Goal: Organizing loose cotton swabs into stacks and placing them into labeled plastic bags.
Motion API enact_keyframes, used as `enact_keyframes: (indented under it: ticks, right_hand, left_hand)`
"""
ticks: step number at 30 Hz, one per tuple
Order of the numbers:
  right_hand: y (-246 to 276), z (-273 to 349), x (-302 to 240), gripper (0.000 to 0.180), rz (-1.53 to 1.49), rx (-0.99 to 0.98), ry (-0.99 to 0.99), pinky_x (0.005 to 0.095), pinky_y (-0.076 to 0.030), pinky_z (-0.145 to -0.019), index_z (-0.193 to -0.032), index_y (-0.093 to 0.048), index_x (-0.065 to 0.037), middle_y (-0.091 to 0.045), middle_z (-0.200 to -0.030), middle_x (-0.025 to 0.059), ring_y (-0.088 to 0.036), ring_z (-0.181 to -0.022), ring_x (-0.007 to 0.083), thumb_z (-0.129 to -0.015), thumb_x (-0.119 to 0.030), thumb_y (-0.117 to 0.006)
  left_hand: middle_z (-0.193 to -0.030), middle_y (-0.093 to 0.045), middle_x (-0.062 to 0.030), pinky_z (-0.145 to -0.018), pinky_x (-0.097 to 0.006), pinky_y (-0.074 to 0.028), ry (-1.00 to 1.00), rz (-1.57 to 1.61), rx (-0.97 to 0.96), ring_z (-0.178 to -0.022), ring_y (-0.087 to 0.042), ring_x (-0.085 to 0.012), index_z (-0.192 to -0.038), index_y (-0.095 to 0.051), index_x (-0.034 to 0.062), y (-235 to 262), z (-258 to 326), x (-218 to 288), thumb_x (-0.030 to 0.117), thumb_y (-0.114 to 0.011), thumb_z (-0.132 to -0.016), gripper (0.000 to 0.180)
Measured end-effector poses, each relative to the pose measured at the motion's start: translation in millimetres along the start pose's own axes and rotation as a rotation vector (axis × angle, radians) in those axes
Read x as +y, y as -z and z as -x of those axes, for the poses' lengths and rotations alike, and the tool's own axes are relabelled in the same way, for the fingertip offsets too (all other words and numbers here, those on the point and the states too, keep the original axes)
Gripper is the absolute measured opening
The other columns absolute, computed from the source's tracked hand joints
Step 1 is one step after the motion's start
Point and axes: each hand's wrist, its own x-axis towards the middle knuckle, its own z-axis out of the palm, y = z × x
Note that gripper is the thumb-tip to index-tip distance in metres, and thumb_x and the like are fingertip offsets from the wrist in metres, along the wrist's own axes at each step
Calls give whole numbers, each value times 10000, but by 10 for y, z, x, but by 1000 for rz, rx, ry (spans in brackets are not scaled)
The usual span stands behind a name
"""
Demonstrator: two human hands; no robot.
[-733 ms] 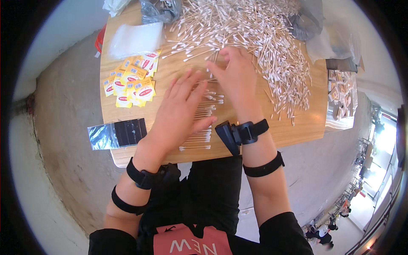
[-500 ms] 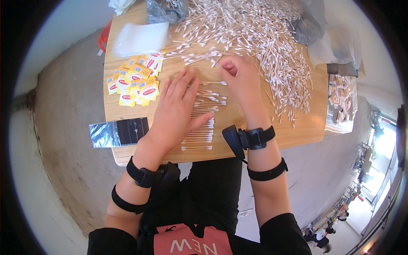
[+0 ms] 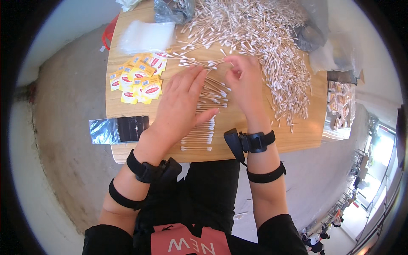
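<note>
My left hand (image 3: 180, 95) lies flat with fingers stretched out, palm down over the left ends of a row of cotton swabs (image 3: 202, 132). The lower swabs lie side by side and nearly parallel; the upper ones, by my fingers, slant. My right hand (image 3: 245, 83) is at the near edge of a large heap of loose cotton swabs (image 3: 250, 25), its fingers curled in a pinch. A single cotton swab (image 3: 223, 52) seems to run into that pinch, though blur hides the fingertips partly. Both wrists wear black straps with small devices.
Yellow and white packets (image 3: 138, 80) lie left of my left hand, below a stack of clear plastic bags (image 3: 146, 37). A dark and clear pouch (image 3: 119, 130) overhangs the table's left edge. Grey plastic bags (image 3: 312, 36) flank the heap, and a clear bag of small packs (image 3: 340, 106) sits right.
My left hand has shifted slightly right and down. My right hand has lifted its fingers a little toward the heap. More slanted swabs show between my hands.
</note>
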Motion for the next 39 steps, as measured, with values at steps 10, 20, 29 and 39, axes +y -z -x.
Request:
enact_keyframes:
  ticks: [10, 20, 29, 39]
  right_hand:
    - [168, -52, 324, 134, 196, 88, 23, 334, -502, -655, -834, -677, -85, -571, -873, 83, -608, -748, 230, -722, -115, -746]
    - [167, 86, 230, 132, 122, 11, -156, 317, -505, -636, -872, -656, -75, -637, -792, 64, -624, -686, 190, -763, -115, -720]
    - [143, 77, 267, 128, 185, 133, -139, 335, -500, -633, -882, -651, -77, -613, -812, 78, -627, -700, 208, -773, -121, -703]
    - [66, 228, 130, 148, -43, -42, 19, 323, -502, -685, -965, -702, -108, -563, -907, 103, -602, -767, 224, -820, -122, -682]
  left_hand:
    - [-1431, -414, -141, -1068, -456, -311, -5, -64, -65, -1278, -406, -318, -1354, -440, -2, -90, -59, 8, 429, -719, -765, 781]
    - [-1432, -421, -119, -1014, -443, -323, 45, -211, -11, -1241, -416, -303, -1352, -452, -4, -119, -223, 9, 488, -715, -746, 824]
    - [-1389, -457, -100, -1048, -433, -323, 4, -97, -115, -1252, -427, -293, -1277, -530, -16, -109, -162, 67, 382, -691, -799, 643]
    - [-1466, -353, -169, -1129, -478, -251, -10, -36, -2, -1397, -281, -339, -1370, -422, -8, -34, 90, 46, 263, -747, -763, 741]
